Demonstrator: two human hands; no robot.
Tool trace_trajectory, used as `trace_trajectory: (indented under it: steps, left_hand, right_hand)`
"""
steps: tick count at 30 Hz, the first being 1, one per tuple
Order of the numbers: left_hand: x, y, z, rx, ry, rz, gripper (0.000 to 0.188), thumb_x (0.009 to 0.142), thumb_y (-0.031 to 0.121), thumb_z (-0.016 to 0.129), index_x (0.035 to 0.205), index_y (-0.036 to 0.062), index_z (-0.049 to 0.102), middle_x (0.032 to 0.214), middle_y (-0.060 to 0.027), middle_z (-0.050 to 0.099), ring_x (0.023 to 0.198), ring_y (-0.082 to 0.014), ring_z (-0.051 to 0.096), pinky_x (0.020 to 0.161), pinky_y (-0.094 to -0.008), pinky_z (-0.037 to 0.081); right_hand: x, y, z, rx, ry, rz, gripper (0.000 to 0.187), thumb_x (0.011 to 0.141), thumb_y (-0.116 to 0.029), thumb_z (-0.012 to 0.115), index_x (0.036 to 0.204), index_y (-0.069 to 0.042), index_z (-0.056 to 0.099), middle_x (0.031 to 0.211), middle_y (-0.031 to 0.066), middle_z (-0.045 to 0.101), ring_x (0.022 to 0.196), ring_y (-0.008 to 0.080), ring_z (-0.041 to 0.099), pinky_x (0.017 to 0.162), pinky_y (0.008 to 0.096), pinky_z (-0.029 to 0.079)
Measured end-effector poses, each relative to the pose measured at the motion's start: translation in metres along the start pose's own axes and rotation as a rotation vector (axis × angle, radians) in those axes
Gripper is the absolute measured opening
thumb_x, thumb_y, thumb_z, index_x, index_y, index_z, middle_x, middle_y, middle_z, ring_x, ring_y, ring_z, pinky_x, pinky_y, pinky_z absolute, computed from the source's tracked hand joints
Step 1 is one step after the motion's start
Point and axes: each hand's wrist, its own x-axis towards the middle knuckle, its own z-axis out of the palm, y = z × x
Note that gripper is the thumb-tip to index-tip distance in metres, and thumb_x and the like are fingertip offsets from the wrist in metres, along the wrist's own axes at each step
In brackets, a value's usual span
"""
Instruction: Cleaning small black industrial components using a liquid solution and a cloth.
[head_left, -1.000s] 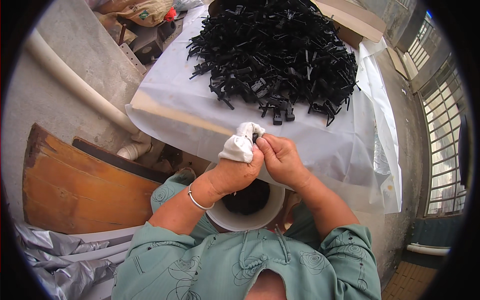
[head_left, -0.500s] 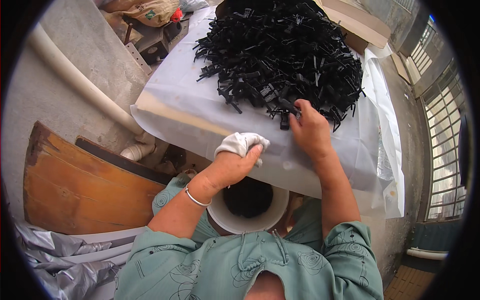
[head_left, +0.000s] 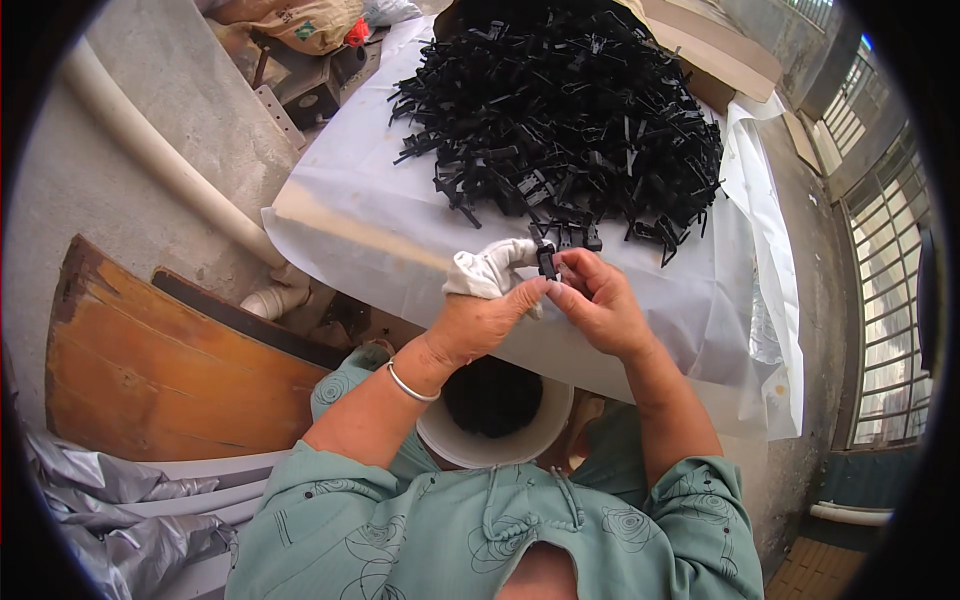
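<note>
A small black plastic part (head_left: 546,262) stands between my two hands above the table's near edge. My left hand (head_left: 492,305), its fingers wrapped in a white cloth or glove (head_left: 490,268) with the thumb bare, is closed on one side of the part. Bare fingers of my right hand (head_left: 598,300) pinch it from the other side. Just beyond lies a large heap of similar black plastic parts (head_left: 560,120), many with thin prongs. A few loose ones rest at the heap's near edge. Below my hands, a white bucket (head_left: 556,415) between my knees holds dark contents.
White sheeting covers the table (head_left: 350,225) and hangs over its front edge. An open cardboard box (head_left: 715,50) lies behind the heap. To the left are a curved brown board (head_left: 170,360), a pale pipe (head_left: 160,160) and silver sheeting (head_left: 130,510). A barred window (head_left: 890,310) is at right.
My right hand has drawn back from the heap's near edge with a black part. My left hand has moved up and right to meet it, and both now hold the part.
</note>
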Motion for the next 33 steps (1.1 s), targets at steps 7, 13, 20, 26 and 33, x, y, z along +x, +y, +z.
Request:
trace_trajectory:
  steps: [7, 13, 20, 26, 33]
  left_hand:
    - [0.002, 0.007, -0.013, 0.001, -0.165, -0.205, 0.024, 0.090, 0.019, 0.054, 0.108, 0.0023, 0.053, 0.087, -0.0034, 0.060, 0.070, -0.0075, 0.056, 0.059, -0.0197, 0.045]
    - [0.000, 0.005, -0.003, -0.506, -0.077, -0.367, 0.016, 0.089, 0.013, 0.053, 0.104, 0.0062, 0.056, 0.082, -0.0008, 0.060, 0.063, -0.0071, 0.055, 0.049, -0.0208, 0.044]
    - [-0.003, 0.002, 0.014, 0.065, 0.051, -0.063, 0.021, 0.090, 0.011, 0.051, 0.110, 0.0023, 0.048, 0.083, -0.0025, 0.056, 0.057, -0.0061, 0.053, 0.047, -0.0184, 0.041]
    - [-0.005, -0.001, 0.015, -0.045, -0.031, 0.011, 0.025, 0.088, 0.008, 0.053, 0.111, -0.0007, 0.046, 0.086, -0.0044, 0.057, 0.060, -0.0064, 0.054, 0.049, -0.0197, 0.043]
    - [-0.005, -0.004, 0.014, 0.335, 0.155, 0.100, 0.025, 0.079, 0.004, 0.058, 0.103, -0.0040, 0.054, 0.085, -0.0114, 0.060, 0.072, -0.0146, 0.058, 0.066, -0.0279, 0.049]
  right_hand:
    - [-0.004, -0.009, -0.008, -0.596, 0.114, -0.362, 0.027, 0.075, -0.003, 0.065, 0.100, -0.003, 0.054, 0.066, -0.0014, 0.042, 0.054, 0.0054, 0.037, 0.047, 0.0213, 0.031]
    - [0.000, -0.009, -0.007, -0.891, 0.047, -0.685, 0.036, 0.069, 0.000, 0.067, 0.103, -0.004, 0.056, 0.064, 0.0043, 0.044, 0.049, 0.0111, 0.039, 0.045, 0.0243, 0.032]
    - [-0.011, -0.013, 0.015, -0.707, 0.247, -0.588, 0.018, 0.072, -0.004, 0.070, 0.084, -0.002, 0.056, 0.060, 0.0028, 0.045, 0.047, 0.0104, 0.036, 0.045, 0.0241, 0.033]
    - [-0.004, -0.001, 0.014, -0.454, 0.334, -0.313, 0.016, 0.081, -0.011, 0.064, 0.076, -0.002, 0.053, 0.059, 0.0023, 0.047, 0.052, 0.0087, 0.040, 0.047, 0.0229, 0.034]
    - [-0.006, -0.001, 0.001, -0.471, 0.122, -0.220, 0.025, 0.092, -0.020, 0.053, 0.078, 0.000, 0.053, 0.065, -0.0027, 0.046, 0.062, 0.0052, 0.039, 0.055, 0.0220, 0.036]
